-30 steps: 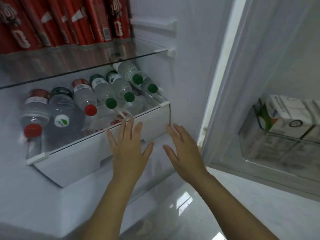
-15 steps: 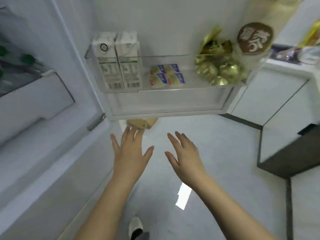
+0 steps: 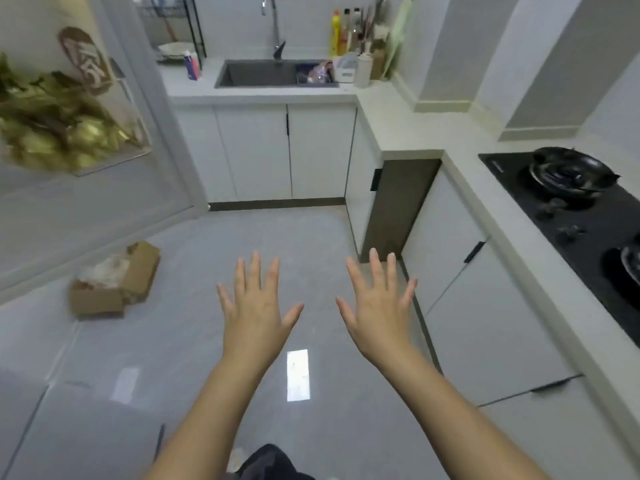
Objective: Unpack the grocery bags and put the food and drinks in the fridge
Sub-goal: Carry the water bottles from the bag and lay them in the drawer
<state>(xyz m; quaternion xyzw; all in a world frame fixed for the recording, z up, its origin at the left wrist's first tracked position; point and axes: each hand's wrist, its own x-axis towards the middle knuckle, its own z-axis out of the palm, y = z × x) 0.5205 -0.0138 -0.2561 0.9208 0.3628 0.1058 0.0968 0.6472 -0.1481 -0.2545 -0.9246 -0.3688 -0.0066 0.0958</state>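
The fridge door (image 3: pixel 104 209) is cut off by the left edge, and the gold-wrapped food (image 3: pixel 52 133) in its clear door shelf is too blurred to tell piece from piece. That food sits well apart from both hands, up and to the left of the left hand (image 3: pixel 258 313), which hovers beside the right hand (image 3: pixel 379 313) over the pale floor (image 3: pixel 277 237), both palm-down with fingers straight and spread, holding nothing. An open cardboard box (image 3: pixel 114 282) with something pale inside lies on the floor below the door, and a sink (image 3: pixel 263 76) and black hob (image 3: pixel 571 209) sit in the counters beyond.
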